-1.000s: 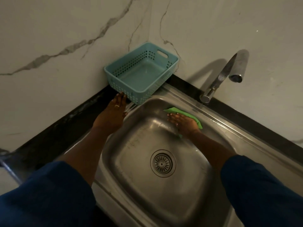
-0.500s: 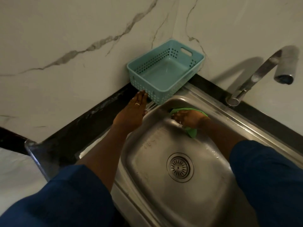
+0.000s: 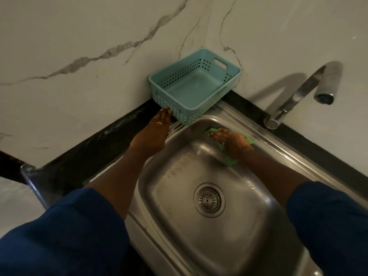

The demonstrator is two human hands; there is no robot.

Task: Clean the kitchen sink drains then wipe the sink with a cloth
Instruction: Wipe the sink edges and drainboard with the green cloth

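A: Obs.: right hand (image 3: 231, 141) lies flat on the green cloth (image 3: 231, 160), pressing it to the sink's (image 3: 171, 176) far wall. It has swept back from the far-left corner toward the tap (image 3: 294, 96) side.

B: Left hand (image 3: 154, 132)?

A: Fingers extended, holding nothing, braced on the far-left rim, fingertips touching the basket (image 3: 191, 86). Drain (image 3: 209, 200) looks clear. Inference: wiping stage under way.

I identify a home kitchen, steel sink (image 3: 264, 148) under my right hand (image 3: 229, 141), tap (image 3: 298, 94) beyond it, marble-look wall (image 3: 79, 36), dark counter (image 3: 79, 152) beside my left hand (image 3: 153, 132).
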